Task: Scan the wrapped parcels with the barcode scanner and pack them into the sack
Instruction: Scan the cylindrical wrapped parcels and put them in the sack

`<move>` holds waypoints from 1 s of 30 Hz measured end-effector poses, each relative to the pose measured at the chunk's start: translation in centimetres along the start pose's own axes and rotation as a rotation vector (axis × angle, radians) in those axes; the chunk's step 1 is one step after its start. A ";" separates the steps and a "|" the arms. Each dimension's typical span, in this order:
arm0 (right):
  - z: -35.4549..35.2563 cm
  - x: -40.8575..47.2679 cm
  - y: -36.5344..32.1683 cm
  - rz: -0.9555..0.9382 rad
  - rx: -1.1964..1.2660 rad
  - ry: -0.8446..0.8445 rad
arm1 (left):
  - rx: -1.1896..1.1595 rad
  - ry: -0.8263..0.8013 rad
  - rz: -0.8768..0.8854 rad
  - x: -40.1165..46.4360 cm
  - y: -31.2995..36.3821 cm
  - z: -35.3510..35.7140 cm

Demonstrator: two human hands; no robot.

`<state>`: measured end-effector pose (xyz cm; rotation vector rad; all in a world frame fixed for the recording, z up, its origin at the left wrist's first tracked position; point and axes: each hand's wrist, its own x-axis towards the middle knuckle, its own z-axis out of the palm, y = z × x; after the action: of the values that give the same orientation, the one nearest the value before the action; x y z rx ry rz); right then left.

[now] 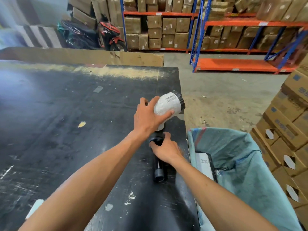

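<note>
White-wrapped parcel (168,105) looks light and squishy (left hand (148,117) grips its middle); right hand (164,150) probably closing on scanner (158,165).

Single view only, head-mounted, wide-angle. Looks forward and down across black counter (66,114) from its near edge. Both forearms enter from bottom of frame, hands close to lens, mid-frame. Sack (241,155) at lower right, close. Upper frame takes in warehouse floor (216,90) and racking (233,22) well beyond. Edges show lens distortion.
</note>
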<state>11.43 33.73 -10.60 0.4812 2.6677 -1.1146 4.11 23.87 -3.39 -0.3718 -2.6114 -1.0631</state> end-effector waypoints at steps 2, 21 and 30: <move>-2.3 -0.8 0.4 -0.025 0.011 0.091 | -0.028 0.001 0.013 0.0 0.4 0.5; -15.3 0.5 18.0 0.116 0.588 0.423 | -0.337 -0.677 0.096 -7.2 8.4 16.2; -11.0 1.7 27.4 0.290 0.312 0.342 | 0.368 -0.526 0.107 -5.7 5.0 20.6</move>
<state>19.40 60.13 -21.30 1.1696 2.5744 -1.4693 7.53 41.22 -16.43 -0.7768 -3.1141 -0.4713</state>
